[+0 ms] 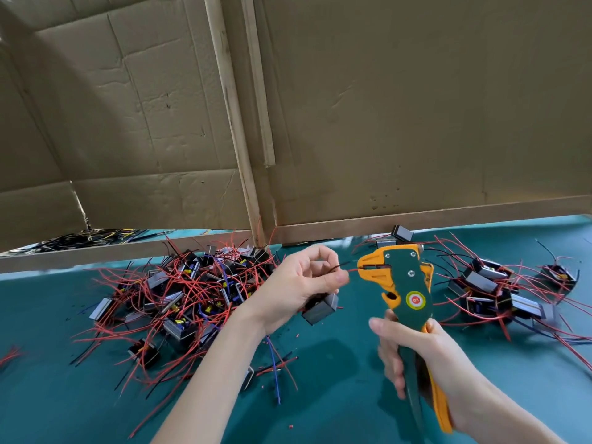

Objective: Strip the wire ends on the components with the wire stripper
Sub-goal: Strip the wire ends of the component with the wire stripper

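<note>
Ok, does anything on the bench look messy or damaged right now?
Small red scraps lie scattered on the green mat, likely stripped insulation. On the cardboard wall, a wooden strip ends in a splintered tip. Nothing else stands out.

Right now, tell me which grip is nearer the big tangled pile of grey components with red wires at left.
Left. The left grip pinches a thin wire just right of the pile; the right grip holds the green-and-orange plastic wire stripper farther right.

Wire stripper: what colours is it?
The wire stripper is dark green with an orange head and handle edge; head view.
</note>
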`<state>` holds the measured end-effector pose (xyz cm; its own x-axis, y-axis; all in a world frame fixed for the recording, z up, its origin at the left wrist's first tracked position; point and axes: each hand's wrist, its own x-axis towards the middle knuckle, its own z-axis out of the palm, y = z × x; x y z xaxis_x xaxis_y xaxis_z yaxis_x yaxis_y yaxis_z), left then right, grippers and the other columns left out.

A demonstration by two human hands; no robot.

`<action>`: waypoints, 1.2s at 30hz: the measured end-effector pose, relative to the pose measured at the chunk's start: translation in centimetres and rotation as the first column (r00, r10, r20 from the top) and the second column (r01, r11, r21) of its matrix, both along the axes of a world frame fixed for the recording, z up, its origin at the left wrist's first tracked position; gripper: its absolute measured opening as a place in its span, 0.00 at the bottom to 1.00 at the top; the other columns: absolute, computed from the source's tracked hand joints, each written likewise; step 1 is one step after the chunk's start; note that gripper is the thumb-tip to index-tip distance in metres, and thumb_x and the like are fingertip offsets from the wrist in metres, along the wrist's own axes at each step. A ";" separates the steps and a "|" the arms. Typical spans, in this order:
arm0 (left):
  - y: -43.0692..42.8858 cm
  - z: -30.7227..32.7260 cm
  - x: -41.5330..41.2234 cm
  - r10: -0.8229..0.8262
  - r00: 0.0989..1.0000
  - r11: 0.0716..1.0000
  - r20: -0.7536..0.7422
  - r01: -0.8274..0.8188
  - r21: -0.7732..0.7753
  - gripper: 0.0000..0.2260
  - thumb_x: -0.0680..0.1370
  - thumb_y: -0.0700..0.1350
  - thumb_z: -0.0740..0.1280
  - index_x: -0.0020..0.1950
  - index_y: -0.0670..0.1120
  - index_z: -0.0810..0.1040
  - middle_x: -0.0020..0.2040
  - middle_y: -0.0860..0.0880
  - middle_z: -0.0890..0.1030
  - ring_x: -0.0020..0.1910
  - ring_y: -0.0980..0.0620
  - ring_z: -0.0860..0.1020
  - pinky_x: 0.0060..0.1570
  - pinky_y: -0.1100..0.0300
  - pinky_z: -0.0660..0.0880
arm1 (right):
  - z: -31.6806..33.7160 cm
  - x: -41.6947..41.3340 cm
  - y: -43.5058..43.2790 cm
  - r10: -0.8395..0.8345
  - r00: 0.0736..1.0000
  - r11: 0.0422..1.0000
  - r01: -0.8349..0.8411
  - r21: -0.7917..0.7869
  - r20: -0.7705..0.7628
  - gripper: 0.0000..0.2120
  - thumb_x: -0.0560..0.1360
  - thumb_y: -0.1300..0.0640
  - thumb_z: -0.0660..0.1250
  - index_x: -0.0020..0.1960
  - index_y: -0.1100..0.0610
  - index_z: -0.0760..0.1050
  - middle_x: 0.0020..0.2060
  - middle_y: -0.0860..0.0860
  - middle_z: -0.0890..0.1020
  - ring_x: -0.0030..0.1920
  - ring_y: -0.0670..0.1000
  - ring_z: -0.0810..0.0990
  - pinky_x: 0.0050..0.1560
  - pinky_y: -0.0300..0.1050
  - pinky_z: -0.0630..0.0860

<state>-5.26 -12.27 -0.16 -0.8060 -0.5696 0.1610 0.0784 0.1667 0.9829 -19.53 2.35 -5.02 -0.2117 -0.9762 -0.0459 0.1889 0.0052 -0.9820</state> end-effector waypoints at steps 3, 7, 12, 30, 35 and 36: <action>0.1 -1.4 -0.6 0.010 1.000 1.000 0.015 -0.010 -0.008 0.03 0.73 0.41 0.70 0.44 0.46 0.76 0.40 0.49 0.78 0.39 0.54 0.75 0.43 0.67 0.72 | 0.0 -0.2 -0.3 -0.020 0.998 1.000 0.019 0.021 0.067 0.13 0.62 0.53 0.76 0.32 0.58 0.73 0.25 0.60 0.71 0.23 0.56 0.70 0.24 0.45 0.71; 0.1 -2.8 -1.0 0.036 0.999 0.999 0.039 -0.035 -0.009 0.07 0.74 0.43 0.66 0.47 0.42 0.80 0.38 0.52 0.83 0.39 0.57 0.79 0.45 0.68 0.73 | 0.3 -1.0 -0.9 0.029 0.977 1.000 -0.028 -0.006 0.209 0.10 0.61 0.67 0.75 0.40 0.63 0.78 0.33 0.64 0.77 0.31 0.62 0.79 0.34 0.54 0.80; 0.0 -3.0 -1.2 0.215 0.974 0.973 -0.078 -0.220 -0.067 0.07 0.72 0.45 0.67 0.45 0.44 0.82 0.36 0.52 0.84 0.38 0.58 0.80 0.46 0.68 0.74 | 0.3 -2.3 -1.0 0.097 0.972 0.995 -0.089 -0.046 0.214 0.08 0.64 0.61 0.75 0.40 0.63 0.79 0.36 0.65 0.78 0.36 0.63 0.80 0.40 0.56 0.81; 0.5 0.2 -0.3 0.140 0.990 0.979 -0.021 -0.142 -0.147 0.03 0.72 0.49 0.70 0.40 0.54 0.83 0.37 0.55 0.80 0.39 0.56 0.77 0.47 0.62 0.75 | 0.4 -2.0 -0.8 0.309 0.939 0.950 -0.297 -0.093 0.154 0.17 0.59 0.57 0.81 0.41 0.64 0.78 0.36 0.66 0.78 0.37 0.65 0.80 0.42 0.59 0.79; 0.6 0.4 -0.2 0.106 0.994 0.981 0.011 -0.102 -0.164 0.04 0.74 0.48 0.71 0.43 0.49 0.82 0.34 0.55 0.78 0.36 0.57 0.75 0.46 0.59 0.73 | 0.2 -2.1 -0.8 0.330 0.934 0.942 -0.318 -0.101 0.133 0.18 0.60 0.56 0.82 0.42 0.63 0.78 0.36 0.66 0.78 0.37 0.64 0.80 0.43 0.59 0.78; 0.7 0.5 -0.2 0.098 0.995 0.982 0.015 -0.094 -0.165 0.04 0.74 0.48 0.70 0.43 0.49 0.82 0.35 0.55 0.78 0.36 0.57 0.75 0.45 0.61 0.73 | 0.2 -2.1 -0.7 0.333 0.934 0.941 -0.322 -0.101 0.129 0.18 0.60 0.56 0.82 0.43 0.63 0.78 0.36 0.66 0.78 0.37 0.64 0.80 0.43 0.59 0.78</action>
<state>-5.43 -11.58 0.31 -0.7534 -0.6122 0.2401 0.0316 0.3310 0.9431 -21.64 1.60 -4.79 0.1235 -0.9920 0.0264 0.3271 0.0156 -0.9449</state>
